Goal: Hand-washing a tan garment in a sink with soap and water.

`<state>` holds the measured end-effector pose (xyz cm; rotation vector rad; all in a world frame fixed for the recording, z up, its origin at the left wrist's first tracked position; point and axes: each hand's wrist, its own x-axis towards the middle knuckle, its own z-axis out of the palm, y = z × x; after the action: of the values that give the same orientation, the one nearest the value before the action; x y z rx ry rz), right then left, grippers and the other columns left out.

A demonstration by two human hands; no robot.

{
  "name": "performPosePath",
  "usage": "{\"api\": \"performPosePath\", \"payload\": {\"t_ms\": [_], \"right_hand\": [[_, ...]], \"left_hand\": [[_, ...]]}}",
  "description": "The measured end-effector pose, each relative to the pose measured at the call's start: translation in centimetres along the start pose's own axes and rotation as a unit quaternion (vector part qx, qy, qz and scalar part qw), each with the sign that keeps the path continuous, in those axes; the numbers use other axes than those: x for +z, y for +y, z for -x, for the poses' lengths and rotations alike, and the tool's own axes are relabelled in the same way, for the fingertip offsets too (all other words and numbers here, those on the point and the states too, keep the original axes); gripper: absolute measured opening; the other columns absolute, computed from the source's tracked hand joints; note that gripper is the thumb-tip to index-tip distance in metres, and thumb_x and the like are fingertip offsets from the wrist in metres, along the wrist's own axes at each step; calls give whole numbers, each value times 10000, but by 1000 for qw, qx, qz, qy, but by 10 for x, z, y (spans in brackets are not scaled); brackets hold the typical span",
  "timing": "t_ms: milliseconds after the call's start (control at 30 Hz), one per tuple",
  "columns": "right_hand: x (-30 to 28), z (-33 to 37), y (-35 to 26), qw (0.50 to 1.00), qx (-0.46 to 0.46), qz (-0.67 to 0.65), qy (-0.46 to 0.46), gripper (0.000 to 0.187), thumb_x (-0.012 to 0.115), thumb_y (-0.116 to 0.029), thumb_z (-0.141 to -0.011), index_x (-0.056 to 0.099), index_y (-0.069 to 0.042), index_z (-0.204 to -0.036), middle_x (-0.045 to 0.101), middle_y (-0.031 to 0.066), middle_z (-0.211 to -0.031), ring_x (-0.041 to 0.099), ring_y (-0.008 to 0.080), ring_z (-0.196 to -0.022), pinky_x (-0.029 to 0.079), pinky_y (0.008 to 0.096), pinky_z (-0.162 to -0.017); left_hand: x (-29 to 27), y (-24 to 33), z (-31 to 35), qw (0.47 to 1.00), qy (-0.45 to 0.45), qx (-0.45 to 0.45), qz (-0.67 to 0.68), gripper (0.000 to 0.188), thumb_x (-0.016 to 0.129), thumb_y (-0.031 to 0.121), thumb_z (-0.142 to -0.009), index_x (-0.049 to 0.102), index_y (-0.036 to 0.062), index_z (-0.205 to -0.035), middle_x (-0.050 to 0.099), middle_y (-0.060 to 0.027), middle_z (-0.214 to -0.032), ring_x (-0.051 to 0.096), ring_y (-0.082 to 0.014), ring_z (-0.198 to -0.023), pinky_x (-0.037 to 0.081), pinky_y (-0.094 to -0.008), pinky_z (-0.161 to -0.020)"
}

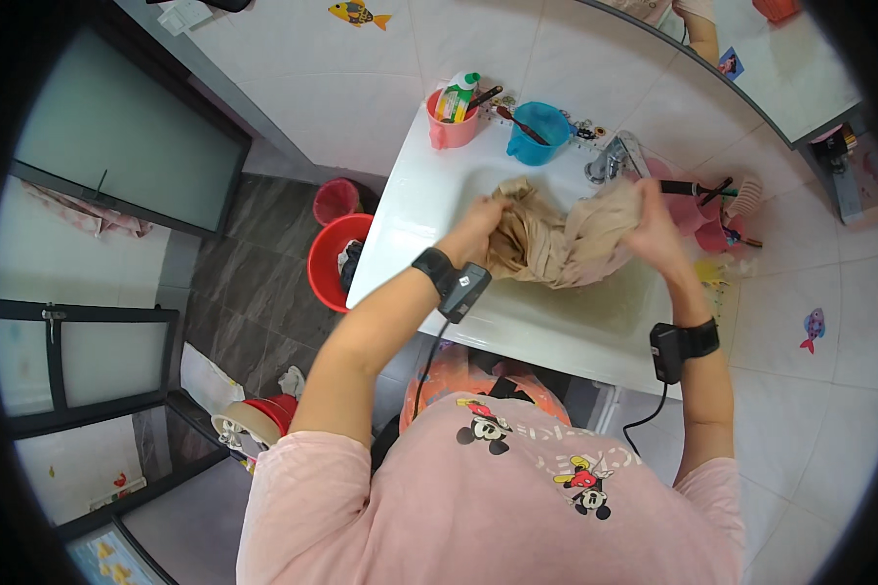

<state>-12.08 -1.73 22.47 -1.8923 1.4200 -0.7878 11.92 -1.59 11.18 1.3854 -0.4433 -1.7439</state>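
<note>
A wet beige cloth (556,244) is bunched over the white washbasin (429,185). My left hand (478,226) grips its left end and my right hand (654,234) grips its right end, holding it stretched between them above the murky water in the basin. Both wrists carry black strapped devices with cables. The metal tap (610,161) stands just behind the cloth.
A pink cup (452,122) with a bottle and brushes and a blue cup (538,132) stand at the basin's back edge. Pink items and a brush (722,210) lie at the right. A red bucket (337,258) and a small pink bin (335,200) stand on the dark floor at the left.
</note>
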Motion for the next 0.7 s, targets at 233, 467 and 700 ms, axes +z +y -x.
{"api": "performPosePath", "payload": {"t_ms": [233,467,700], "right_hand": [[30,23,13,981,-43,150,-112,485,537,48,-611,371,-27,-1061,504,207,-989,484,361,-968,401,389,-809],[0,42,-74,954,-233,112,-149,480,581,33,-599,446,-36,-1054,518,152,-994,477,350,-958,407,378,-805],[-42,82,-46,993,-98,-58,12,409,605,-12,-641,465,-32,-1024,547,53,-940,529,143,-853,433,286,-748]], "left_hand": [[46,-57,-2,963,-138,-214,84,477,348,430,-887,365,108,-1239,426,-122,-1215,396,-281,-1133,335,-513,-916],[82,-40,28,907,-240,-183,295,500,287,502,-884,406,133,-1199,450,-92,-1206,403,-241,-1142,325,-463,-950],[96,-67,-7,884,-200,-145,396,471,384,420,-877,453,38,-1144,505,-130,-1157,492,-268,-1065,397,-427,-914]]}}
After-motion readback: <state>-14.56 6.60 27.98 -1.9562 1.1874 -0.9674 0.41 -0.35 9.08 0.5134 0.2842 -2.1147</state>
